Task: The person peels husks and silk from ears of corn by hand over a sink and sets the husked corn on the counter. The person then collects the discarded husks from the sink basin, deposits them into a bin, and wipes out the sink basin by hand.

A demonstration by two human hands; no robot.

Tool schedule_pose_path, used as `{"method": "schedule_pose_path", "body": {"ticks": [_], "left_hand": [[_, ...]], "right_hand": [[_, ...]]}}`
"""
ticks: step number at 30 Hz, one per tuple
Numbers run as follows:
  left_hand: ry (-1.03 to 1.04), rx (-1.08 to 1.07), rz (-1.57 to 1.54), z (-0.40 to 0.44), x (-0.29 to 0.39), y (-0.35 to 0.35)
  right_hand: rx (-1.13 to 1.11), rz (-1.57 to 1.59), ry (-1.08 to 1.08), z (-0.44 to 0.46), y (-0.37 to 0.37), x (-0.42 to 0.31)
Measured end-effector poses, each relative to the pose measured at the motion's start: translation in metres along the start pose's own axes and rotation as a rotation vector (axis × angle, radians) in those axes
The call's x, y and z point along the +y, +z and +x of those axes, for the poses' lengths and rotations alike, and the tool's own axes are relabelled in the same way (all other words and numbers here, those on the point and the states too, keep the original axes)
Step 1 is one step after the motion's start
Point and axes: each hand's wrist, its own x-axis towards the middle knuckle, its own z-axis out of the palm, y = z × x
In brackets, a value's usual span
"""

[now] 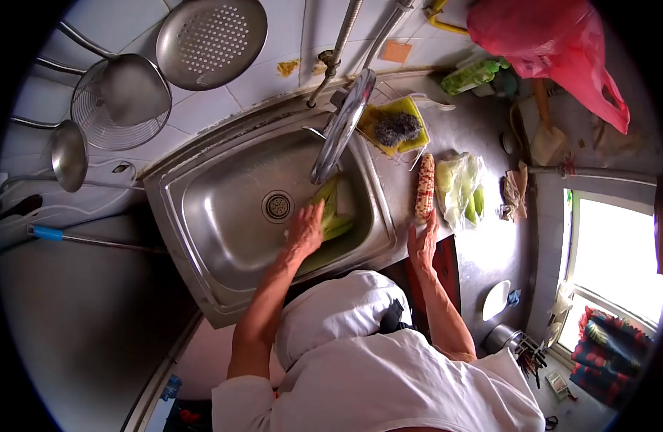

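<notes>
Inside the sink, my left hand (307, 229) is closed on green corn husks (336, 225), its fingertips partly hidden against the leaves. The husks lie along the right side of the basin, under the faucet (342, 126). On the counter to the right, a peeled corn cob (425, 189) with red and white kernels lies lengthwise. My right hand (423, 245) is at the cob's near end, fingers stretched out and apart from a grip. Just right of the cob sits a clear plastic bag (457, 187) with something green in it.
A metal sink (223, 216) fills the middle. Behind the cob is a yellow tray (410, 119) with a dark scouring pad (397, 128). A red plastic bag (547, 43) hangs at upper right. Skimmers (212, 43) and a ladle (70, 155) hang on the left wall.
</notes>
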Motion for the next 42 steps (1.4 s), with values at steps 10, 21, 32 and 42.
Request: {"method": "schedule_pose_path", "body": {"ticks": [10, 21, 32, 42], "left_hand": [[-0.237, 0.428, 0.411, 0.015, -0.041, 0.114], [-0.355, 0.287, -0.157, -0.023, 0.003, -0.051], [-0.255, 0.675, -0.570, -0.059, 0.081, -0.090], [-0.541, 1.220, -1.436, -0.135, 0.062, -0.057]], "right_hand": [[0.061, -0.024, -0.099, -0.022, -0.046, -0.035], [-0.098, 0.101, -0.692, -0.003, -0.029, -0.118], [-0.804, 0.355, -0.937, 0.033, -0.004, -0.233], [-1.441, 0.495, -0.945, -0.052, 0.014, -0.277]]}}
